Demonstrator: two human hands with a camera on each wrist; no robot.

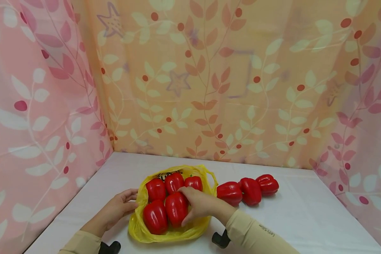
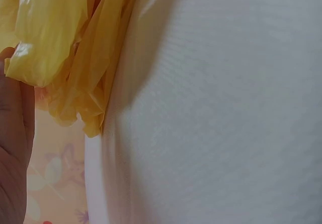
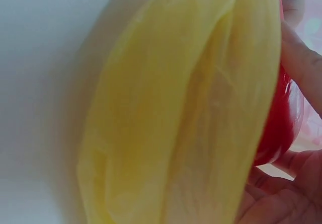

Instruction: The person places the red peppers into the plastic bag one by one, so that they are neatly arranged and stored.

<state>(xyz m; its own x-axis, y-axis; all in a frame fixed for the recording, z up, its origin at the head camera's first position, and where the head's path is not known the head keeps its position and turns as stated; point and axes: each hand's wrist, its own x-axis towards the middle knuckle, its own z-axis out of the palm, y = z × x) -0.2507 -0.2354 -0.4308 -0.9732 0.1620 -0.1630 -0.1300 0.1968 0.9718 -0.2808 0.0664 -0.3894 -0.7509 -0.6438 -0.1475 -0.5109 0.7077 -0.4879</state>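
A yellow plastic bag (image 1: 197, 231) lies with its mouth open on the white table, several red bell peppers (image 1: 155, 189) inside it. My right hand (image 1: 201, 204) grips the red bell pepper (image 1: 176, 210) at the front right of the bag, thumb on its near side and fingers over its far end. In the right wrist view, the bag's side covers part of that pepper (image 3: 279, 128). At the bag's left side, my left hand (image 1: 115, 208) touches the plastic with loosely extended fingers. A fold of the bag (image 2: 45, 43) overlaps its fingertips in the left wrist view.
To the right of the bag, three more red bell peppers (image 1: 250, 191) lie in a row on the white tabletop (image 1: 298, 218). Leaf-patterned curtains (image 1: 209, 81) enclose the table at the back and on both sides.
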